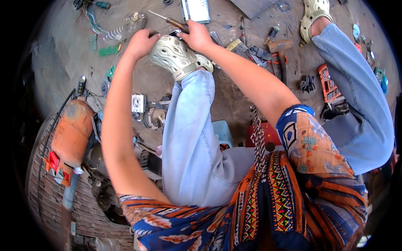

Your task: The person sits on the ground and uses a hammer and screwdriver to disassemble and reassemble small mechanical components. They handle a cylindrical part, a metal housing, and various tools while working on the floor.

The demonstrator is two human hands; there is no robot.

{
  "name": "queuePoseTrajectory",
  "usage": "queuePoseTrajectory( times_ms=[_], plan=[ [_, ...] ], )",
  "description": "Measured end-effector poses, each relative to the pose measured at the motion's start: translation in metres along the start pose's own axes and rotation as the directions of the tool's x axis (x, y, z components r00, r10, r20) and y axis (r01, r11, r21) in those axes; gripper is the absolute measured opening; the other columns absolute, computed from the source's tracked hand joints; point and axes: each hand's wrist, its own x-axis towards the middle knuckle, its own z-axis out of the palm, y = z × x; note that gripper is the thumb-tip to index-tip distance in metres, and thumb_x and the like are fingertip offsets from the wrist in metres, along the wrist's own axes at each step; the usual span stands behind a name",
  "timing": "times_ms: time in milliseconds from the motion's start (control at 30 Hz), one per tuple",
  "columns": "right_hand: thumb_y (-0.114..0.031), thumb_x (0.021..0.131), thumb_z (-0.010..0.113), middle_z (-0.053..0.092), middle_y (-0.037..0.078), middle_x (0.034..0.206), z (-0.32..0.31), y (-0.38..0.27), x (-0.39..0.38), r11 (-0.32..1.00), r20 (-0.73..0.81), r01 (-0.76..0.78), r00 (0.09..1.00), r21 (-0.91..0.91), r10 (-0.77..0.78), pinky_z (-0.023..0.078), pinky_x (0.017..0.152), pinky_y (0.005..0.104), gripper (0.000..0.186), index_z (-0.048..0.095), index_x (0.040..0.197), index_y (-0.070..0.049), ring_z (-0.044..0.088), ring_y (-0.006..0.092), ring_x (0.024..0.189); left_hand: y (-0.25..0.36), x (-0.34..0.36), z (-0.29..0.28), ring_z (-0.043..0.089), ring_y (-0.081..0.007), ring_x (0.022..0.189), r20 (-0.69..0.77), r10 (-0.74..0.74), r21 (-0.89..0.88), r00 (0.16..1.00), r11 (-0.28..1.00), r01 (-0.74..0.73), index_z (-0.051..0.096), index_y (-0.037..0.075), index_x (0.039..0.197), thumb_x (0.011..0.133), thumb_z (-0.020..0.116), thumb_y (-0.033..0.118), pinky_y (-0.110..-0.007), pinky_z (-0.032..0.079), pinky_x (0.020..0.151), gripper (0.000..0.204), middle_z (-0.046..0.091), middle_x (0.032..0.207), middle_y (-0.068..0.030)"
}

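My right hand (pixel 197 37) is closed round the brown handle of a screwdriver (pixel 177 25), whose thin metal shaft points up and to the left. Just beyond the toe of my pale clog (pixel 173 54), my left hand (pixel 143 42) has its fingers curled in. Whatever those fingers grip is hidden by the hand and the clog. Between the two hands, a small dark and shiny part (pixel 175 32) shows under the screwdriver handle; its kind is not clear.
A hammer (pixel 281 46) and other tools lie on the ground to the right, near an orange plastic frame (pixel 328 83). Green circuit boards (pixel 109 50) and a clear plastic piece (pixel 133 25) lie at the upper left. An orange cylinder (pixel 72 131) stands at the left.
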Motion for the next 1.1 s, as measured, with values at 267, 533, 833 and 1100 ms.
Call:
queuePoseTrajectory(
  times_ms=[267,533,833,1100],
  plan=[
    [-0.026,0.084,0.061,0.063,0.024,0.085,-0.069,-0.031,-0.060,0.990,-0.066,0.029,0.997,-0.136,-0.038,0.048,0.070,0.0444,0.034,0.052,0.102,0.001,0.060,0.0417,0.081,0.070,-0.096,-0.034,0.059,-0.0305,0.095,-0.061,0.260,0.109,0.964,0.962,-0.252,0.061,0.002,0.104,0.081,0.061,0.011,-0.037,0.046,0.084,0.025,0.061,0.100,-0.0153],
    [-0.014,0.083,0.062,0.066,0.017,0.080,-0.144,-0.112,-0.065,0.926,0.172,0.281,0.955,-0.252,-0.242,0.050,0.066,0.0331,0.018,0.060,0.093,0.001,0.067,0.0262,0.075,0.118,-0.079,0.093,0.045,-0.0396,0.113,-0.676,0.052,-0.248,0.735,0.923,-0.293,0.044,0.002,0.123,0.070,0.066,0.005,-0.041,0.040,0.095,0.057,0.047,0.120,-0.0208],
    [-0.023,0.072,0.062,0.060,0.023,0.068,-0.108,-0.164,0.002,0.622,0.453,0.605,0.792,-0.497,-0.408,0.050,0.060,0.0426,0.026,0.057,0.076,0.002,0.061,0.0376,0.067,0.106,-0.044,0.068,0.060,-0.0348,0.087,-0.731,-0.153,-0.439,0.665,0.851,-0.287,0.056,0.004,0.106,0.072,0.065,0.008,-0.041,0.049,0.076,0.036,0.062,0.090,-0.0186],
    [-0.035,0.082,0.059,0.059,0.030,0.072,-0.052,-0.209,0.033,0.579,0.674,0.728,0.637,-0.368,-0.374,0.048,0.067,0.0473,0.043,0.058,0.075,0.008,0.061,0.0426,0.072,0.040,-0.028,0.052,0.061,-0.0368,0.082,-0.657,-0.216,-0.602,0.723,0.727,-0.330,0.059,-0.002,0.094,0.081,0.057,0.013,-0.041,0.049,0.071,0.020,0.064,0.087,-0.0197]
  ],
)
